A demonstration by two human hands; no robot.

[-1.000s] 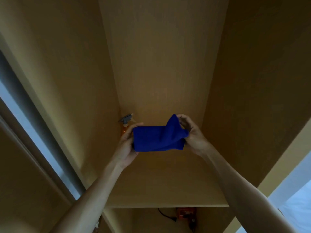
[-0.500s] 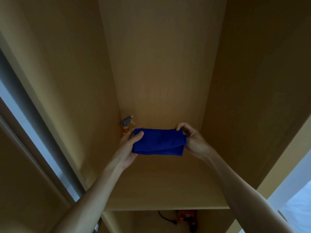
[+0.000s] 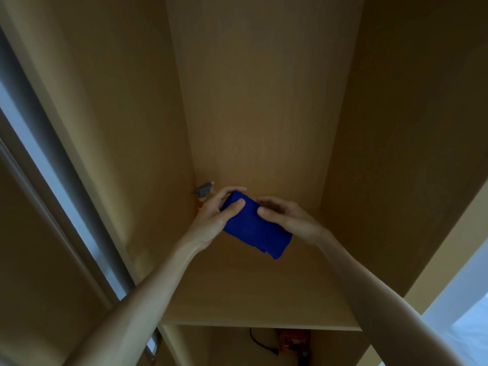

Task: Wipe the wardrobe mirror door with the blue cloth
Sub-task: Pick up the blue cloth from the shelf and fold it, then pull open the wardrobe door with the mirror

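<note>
- Since half a second ago blue cloth [image 3: 254, 228] folded narrower; long axis now runs 10 to 4 o'clock.
- Left hand [image 3: 216, 215] pinches its 10 o'clock end; right hand [image 3: 287, 219] presses on top.
- Spray bottle [image 3: 202, 195] behind, at 10 o'clock on shelf [image 3: 250, 291].
- Mirror door [image 3: 47, 165] far at 9 o'clock; left hand nearer, my guess.

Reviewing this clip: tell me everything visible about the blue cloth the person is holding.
The deep blue cloth looks like soft, matte fabric, folded into a thick oblong pad with layered edges showing at its lower right end. It is held above the wooden shelf inside the wardrobe, slanting from upper left to lower right. The left hand grips its upper left end, thumb on top; the right hand rests fingers on its top face. Whether it touches the shelf cannot be told.
</note>
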